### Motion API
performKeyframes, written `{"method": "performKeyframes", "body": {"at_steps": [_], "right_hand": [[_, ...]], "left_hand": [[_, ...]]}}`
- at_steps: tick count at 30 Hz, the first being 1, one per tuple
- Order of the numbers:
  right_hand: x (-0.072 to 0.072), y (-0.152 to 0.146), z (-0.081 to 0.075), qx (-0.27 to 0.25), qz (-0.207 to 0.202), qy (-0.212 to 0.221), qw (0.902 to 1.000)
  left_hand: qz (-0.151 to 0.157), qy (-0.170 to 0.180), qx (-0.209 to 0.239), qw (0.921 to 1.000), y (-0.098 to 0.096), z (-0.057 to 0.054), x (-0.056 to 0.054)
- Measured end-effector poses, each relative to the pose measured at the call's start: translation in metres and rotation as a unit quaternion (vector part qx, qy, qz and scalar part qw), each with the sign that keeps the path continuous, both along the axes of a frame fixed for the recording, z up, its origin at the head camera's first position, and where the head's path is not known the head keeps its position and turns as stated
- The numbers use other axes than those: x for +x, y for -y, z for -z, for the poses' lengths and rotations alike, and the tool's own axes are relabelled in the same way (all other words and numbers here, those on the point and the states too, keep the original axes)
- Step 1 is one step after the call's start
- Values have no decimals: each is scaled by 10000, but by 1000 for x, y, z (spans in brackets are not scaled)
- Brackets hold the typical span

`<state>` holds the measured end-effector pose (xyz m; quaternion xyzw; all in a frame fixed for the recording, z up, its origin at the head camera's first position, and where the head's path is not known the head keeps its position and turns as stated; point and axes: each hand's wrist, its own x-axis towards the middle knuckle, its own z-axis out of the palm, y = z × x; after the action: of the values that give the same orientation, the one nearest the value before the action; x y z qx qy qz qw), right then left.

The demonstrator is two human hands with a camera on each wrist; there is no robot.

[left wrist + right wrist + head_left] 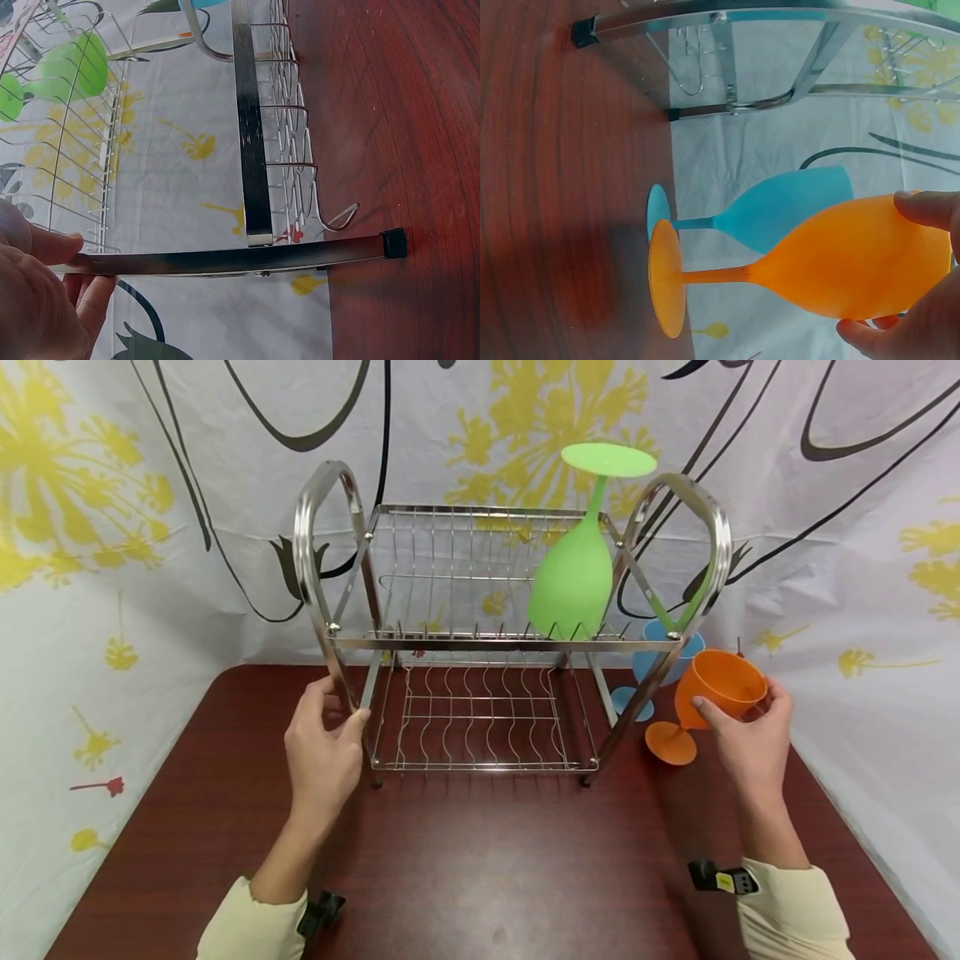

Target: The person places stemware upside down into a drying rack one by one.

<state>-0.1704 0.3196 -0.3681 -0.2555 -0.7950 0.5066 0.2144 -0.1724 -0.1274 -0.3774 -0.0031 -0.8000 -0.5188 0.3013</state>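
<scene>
A two-tier metal dish rack (502, 645) stands at the middle of the table. My left hand (327, 745) grips its left front leg, thumb in front and fingers behind, as the left wrist view also shows. On the upper tier, at the right, a green goblet (576, 578) rests upside down with its foot in the air. To the right of the rack my right hand (752, 745) holds an orange goblet (847, 259) by the bowl, upright, between thumb and fingers. Just behind it stands a blue goblet (787, 206), partly hidden by the orange one.
The dark red wooden table (480, 868) reaches back to a white patterned sheet (172, 602) hung behind and at both sides. The lower tier (480, 718) of the rack is a wavy wire grid low over the table.
</scene>
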Motion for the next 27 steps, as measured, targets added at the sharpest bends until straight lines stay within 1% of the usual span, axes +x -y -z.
{"method": "performKeyframes", "body": {"at_steps": [12,18,23,27], "right_hand": [[10,11,-13,174,-237,-227,9993],[13,16,-18,246,-387,-439,9980],[17,21,-23,245,-480,-504,9973],[21,24,-28,341,-559,-574,9962]], "left_hand": [[80,94,22,9999,0,0,0],[49,91,-55,9999,1,0,1],[27,150,-104,9998,0,0,1],[34,173,-104,9998,-1,0,2]]}}
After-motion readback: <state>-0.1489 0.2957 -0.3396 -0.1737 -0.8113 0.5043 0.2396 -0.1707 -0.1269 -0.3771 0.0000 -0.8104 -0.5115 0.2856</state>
